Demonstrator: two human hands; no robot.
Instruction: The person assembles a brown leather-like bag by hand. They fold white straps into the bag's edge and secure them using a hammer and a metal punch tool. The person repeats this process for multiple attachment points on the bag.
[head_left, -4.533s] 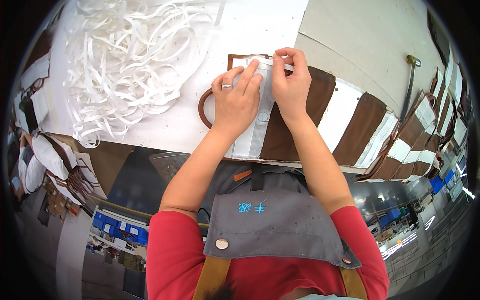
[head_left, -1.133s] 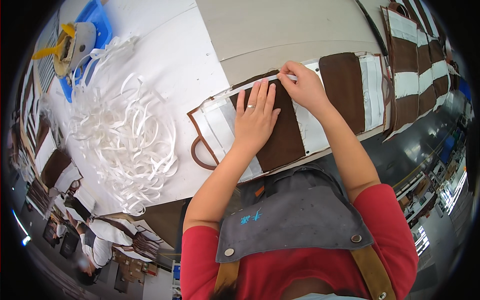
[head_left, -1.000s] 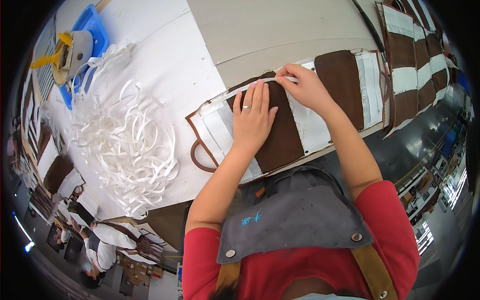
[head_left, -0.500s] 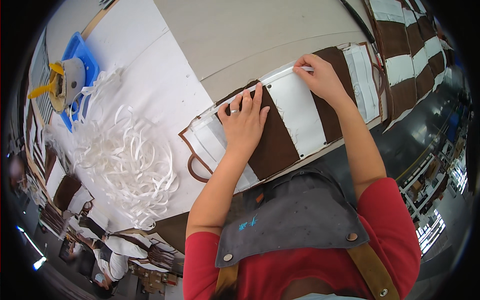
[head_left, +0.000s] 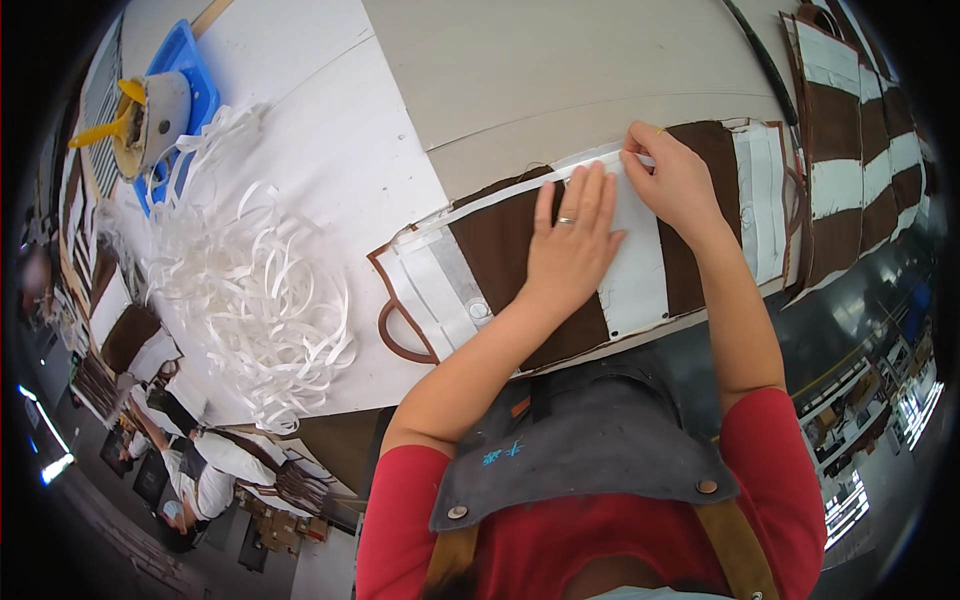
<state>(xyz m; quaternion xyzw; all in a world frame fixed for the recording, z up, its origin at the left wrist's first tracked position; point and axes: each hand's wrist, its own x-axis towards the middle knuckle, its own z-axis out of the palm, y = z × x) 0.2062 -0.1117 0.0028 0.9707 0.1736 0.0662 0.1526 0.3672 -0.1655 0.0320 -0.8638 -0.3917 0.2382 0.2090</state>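
Note:
A brown-and-white striped fabric panel (head_left: 500,245) lies in front of me, with brown trim and a brown loop handle (head_left: 402,335) at its left end. A narrow white strip (head_left: 510,190) runs along its far edge. My left hand (head_left: 572,245) is open, its fingers laid flat over the strip near the middle of the panel. Just to the right of it, my right hand (head_left: 672,180) pinches the white strip between thumb and fingers at the same edge. The strip's part under my fingers is hidden.
A tangled heap of white strips (head_left: 255,310) covers the left of the table. Beyond it, a blue tray (head_left: 195,70) holds a pot (head_left: 165,105) with a yellow-handled brush (head_left: 100,130). Several striped panels (head_left: 850,150) lie far right. Another person (head_left: 205,485) works at lower left.
My left hand has slid rightward along the strip, closer to my right hand. My right hand still pinches the strip. The whole view has shifted slightly.

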